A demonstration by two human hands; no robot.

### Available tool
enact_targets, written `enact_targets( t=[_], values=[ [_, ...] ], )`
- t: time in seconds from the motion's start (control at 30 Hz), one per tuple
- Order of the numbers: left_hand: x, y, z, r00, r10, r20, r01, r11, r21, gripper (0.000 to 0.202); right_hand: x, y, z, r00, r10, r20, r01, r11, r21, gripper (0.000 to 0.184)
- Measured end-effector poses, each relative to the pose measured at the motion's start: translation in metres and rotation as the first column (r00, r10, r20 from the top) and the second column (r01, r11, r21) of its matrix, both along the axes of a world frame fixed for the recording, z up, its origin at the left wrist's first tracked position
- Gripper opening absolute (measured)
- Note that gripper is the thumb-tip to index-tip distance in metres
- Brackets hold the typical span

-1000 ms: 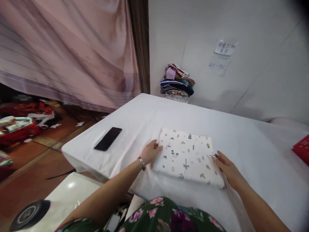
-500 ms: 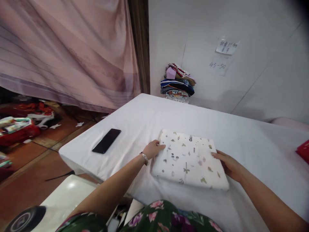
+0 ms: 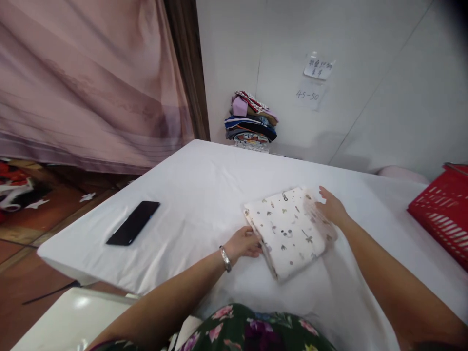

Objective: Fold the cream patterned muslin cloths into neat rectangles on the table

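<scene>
A folded white cloth printed with small grey, green and brown motifs lies at an angle on the white-covered table. At its lower left edge is my left hand, fingers curled round the folded layers, a silver bracelet on the wrist. My right hand is by the cloth's right edge with fingers apart; the cloth there is blurred and pinkish. From that side a pale, thin sheet spreads down along my right forearm. Whether it belongs to the cloth I cannot tell.
A black phone lies on the table's left part. At the right stands a red plastic basket. Folded fabrics are stacked beyond the far edge, against the wall. A pink curtain hangs at the left, and a white surface is at lower left.
The cloth has turned and looks narrower, its right side now blurred. My left hand has moved down its left edge; my right hand has risen and spread its fingers. The view has swung right.
</scene>
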State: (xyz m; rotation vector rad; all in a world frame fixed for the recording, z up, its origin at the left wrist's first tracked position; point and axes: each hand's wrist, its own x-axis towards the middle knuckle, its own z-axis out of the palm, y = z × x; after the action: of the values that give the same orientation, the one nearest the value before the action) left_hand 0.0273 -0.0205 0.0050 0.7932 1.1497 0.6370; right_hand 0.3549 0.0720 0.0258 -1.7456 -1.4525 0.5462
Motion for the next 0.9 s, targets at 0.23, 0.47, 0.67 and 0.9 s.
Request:
enact_targets(
  t=[0.23, 0.47, 0.67, 0.9],
  values=[
    [-0.031, 0.044, -0.001, 0.913, 0.188, -0.363, -0.057, 0.938, 0.343, 0.014, -0.077, -0.044, -0.018, 0.804, 0.336, 0.490, -0.358, 0.932, -0.051, 0.055],
    [-0.026, 0.080, -0.006, 0.786, 0.222, -0.577, 0.100, 0.875, 0.473, 0.025, -0.103, -0.052, -0.039, 0.557, 0.522, 0.646, -0.481, 0.837, -0.260, 0.064],
    [-0.018, 0.086, -0.016, 0.644, 0.262, -0.719, 0.261, 0.808, 0.528, 0.015, -0.105, -0.062, -0.036, 0.524, 0.533, 0.664, -0.486, 0.828, -0.282, 0.062],
    [-0.020, 0.091, -0.009, 0.570, 0.279, -0.773, 0.367, 0.755, 0.544, 0.018, -0.105, -0.053, -0.022, 0.562, 0.584, 0.586, -0.492, 0.805, -0.332, 0.062]
  ],
)
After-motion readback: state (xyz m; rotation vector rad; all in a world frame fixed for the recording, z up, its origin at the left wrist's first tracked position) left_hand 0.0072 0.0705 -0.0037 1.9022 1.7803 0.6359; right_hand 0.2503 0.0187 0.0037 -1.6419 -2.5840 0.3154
